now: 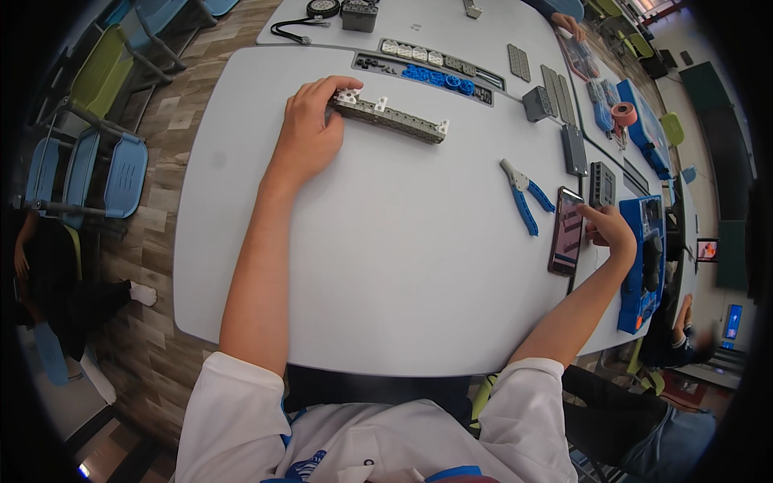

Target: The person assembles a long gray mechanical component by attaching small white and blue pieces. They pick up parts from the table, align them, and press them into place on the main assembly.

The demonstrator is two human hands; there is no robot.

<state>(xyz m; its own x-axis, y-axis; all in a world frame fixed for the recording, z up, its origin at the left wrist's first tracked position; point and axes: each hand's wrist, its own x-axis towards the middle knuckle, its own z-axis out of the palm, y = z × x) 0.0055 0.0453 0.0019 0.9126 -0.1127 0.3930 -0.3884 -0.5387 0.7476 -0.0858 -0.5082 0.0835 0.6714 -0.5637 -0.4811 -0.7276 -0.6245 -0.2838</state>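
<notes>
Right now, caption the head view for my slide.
Left hand holds a gray beam; right hand at a phone near pliers.

Long grey beam (396,121), white connectors (381,105) on top, aslant; phone (567,233) screen-up, lit.

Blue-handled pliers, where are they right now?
In the head view, the pliers lie right of centre on the white tabletop, just left of the phone.

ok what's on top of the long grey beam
White pieces stand on the long grey beam: at its right end, partway along, and at its left end beside the left hand. The hand's fingers cover part of that end, hiding what's beneath.
</notes>
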